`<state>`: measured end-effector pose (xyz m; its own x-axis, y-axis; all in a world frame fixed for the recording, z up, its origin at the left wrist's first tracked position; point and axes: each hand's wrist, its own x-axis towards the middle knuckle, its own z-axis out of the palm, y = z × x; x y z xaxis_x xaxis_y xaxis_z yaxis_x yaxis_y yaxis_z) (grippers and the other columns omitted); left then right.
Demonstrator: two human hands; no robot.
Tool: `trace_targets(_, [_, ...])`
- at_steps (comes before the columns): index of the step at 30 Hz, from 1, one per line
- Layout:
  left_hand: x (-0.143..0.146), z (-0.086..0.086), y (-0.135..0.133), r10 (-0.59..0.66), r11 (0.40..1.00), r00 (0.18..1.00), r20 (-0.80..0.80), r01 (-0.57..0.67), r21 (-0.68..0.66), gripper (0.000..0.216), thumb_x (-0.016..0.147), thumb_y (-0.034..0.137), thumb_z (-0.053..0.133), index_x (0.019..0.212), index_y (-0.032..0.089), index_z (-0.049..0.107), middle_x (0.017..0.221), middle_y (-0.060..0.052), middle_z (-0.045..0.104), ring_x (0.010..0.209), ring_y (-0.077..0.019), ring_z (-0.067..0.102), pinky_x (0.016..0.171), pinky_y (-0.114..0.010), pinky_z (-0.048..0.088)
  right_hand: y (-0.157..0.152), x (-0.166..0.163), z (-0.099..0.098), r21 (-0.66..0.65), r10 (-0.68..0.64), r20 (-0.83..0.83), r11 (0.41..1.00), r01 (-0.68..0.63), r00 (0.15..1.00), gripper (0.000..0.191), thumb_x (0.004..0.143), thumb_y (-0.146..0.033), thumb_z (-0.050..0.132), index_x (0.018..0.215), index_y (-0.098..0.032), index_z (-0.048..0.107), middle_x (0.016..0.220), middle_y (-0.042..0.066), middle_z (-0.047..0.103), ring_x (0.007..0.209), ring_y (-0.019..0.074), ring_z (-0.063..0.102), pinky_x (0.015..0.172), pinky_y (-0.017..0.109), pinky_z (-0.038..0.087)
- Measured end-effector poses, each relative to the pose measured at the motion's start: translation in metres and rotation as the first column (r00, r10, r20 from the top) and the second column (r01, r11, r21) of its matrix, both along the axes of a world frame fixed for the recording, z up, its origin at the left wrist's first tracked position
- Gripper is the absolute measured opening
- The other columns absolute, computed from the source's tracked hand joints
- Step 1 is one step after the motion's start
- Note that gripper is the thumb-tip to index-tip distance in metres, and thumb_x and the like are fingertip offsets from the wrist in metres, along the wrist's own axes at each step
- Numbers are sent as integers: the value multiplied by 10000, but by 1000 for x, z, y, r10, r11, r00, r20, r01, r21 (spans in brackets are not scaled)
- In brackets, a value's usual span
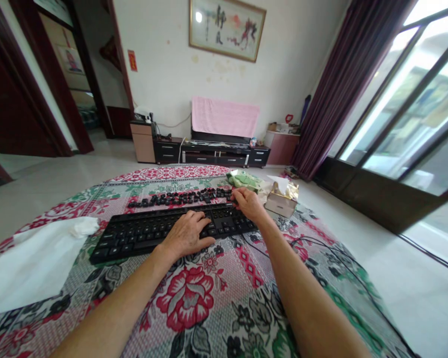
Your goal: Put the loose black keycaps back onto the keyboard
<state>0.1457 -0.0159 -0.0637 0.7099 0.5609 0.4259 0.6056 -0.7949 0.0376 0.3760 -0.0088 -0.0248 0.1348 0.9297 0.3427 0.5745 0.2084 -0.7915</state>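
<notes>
A black keyboard (138, 233) lies on the table, its right part showing gaps where keycaps are off. My left hand (186, 232) rests over the middle of the keyboard, palm down, fingers loosely stretched and the thumb by the near edge. Beyond the far edge runs a row of loose black keycaps (171, 199). At the right end of that row, above the keyboard's far right corner, my right hand (247, 203) has its thumb and fingertips pinched together. Whatever is between those fingertips is too small to make out.
A flowered cloth (188, 298) covers the table. White cloth or paper (41, 253) lies at left. A tissue box (281, 200) and a green crumpled packet (242, 179) stand beyond my right hand. A black cable (343, 258) trails over the right side.
</notes>
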Motion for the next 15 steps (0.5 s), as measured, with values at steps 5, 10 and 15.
trace_targets(5, [0, 1, 2, -29, 999, 999, 27, 29, -24, 528, 745, 532, 582, 1133, 173, 565, 1155, -99, 581, 1043, -247, 509, 899, -377, 426, -3, 10, -4, -99, 92, 252, 993, -69, 963, 145, 758, -251, 509, 851, -168, 583, 661, 1, 607, 612, 127, 558, 589, 238, 431])
trace_targets(10, [-4, 7, 4, -22, 996, 999, 33, 25, -84, 628, 708, 575, 597, 1170, 157, 516, 1179, -114, 568, 1063, -248, 511, 901, -366, 424, -11, 12, 0, -107, 145, 317, 987, -117, 937, 170, 761, -253, 496, 866, -168, 598, 630, -5, 594, 573, 120, 531, 561, 230, 394])
trace_targets(15, [-18, 15, 10, 33, 990, 999, -34, -38, -134, 653, 614, 614, 640, 1102, 185, 569, 1133, -89, 566, 1039, -258, 509, 878, -364, 433, -12, 13, 0, -148, 183, 326, 979, -141, 927, 167, 715, -220, 521, 846, -165, 608, 599, -16, 583, 569, 121, 529, 552, 227, 388])
